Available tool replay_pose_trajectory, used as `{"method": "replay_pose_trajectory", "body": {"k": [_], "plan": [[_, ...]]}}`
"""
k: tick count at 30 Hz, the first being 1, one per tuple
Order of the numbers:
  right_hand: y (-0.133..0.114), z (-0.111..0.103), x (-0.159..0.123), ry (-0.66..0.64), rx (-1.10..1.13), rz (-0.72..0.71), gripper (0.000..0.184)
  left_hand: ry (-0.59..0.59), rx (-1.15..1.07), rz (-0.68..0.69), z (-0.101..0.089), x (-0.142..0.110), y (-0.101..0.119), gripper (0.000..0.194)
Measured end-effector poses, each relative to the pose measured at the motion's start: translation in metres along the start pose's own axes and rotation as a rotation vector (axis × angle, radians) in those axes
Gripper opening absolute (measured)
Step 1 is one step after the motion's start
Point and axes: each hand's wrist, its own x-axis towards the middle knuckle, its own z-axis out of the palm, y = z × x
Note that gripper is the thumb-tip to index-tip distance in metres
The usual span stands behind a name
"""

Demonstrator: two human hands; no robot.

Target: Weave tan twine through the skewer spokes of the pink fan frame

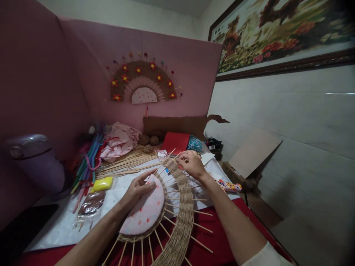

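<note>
A half-round fan craft (177, 207) lies on the table: a pink dotted centre (145, 214), thin wooden sticks fanning out, and a band of woven jute rope across them. My left hand (137, 189) rests flat on the pink centre with its fingers stretched out. My right hand (191, 163) is at the far end of the woven band, its fingers pinched together on the rope end among the stick tips.
A finished fan with red flowers (142, 82) hangs on the pink backboard. Behind the work lie a bundle of sticks (127, 162), jute balls (149, 141), coloured pipe cleaners (87, 162), a yellow packet (102, 183), red card (175, 142) and a purple appliance (36, 162) at left.
</note>
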Motion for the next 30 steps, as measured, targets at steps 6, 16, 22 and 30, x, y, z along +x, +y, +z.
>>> {"method": "replay_pose_trajectory", "body": {"k": [6,16,22,30], "plan": [[0.009,0.007,0.003,0.062,0.238,0.185,0.018,-0.017,0.021,0.001,0.003,-0.002,0.000,0.058],[0.017,0.009,0.005,0.177,0.222,0.319,0.021,-0.040,0.051,0.002,0.005,-0.005,0.001,0.057],[0.011,0.004,0.006,0.270,0.208,0.259,0.020,-0.053,0.052,-0.004,0.003,-0.004,0.000,0.059],[0.012,0.000,0.008,0.332,0.162,0.201,0.016,-0.038,0.071,0.001,0.009,-0.006,0.002,0.057]]}}
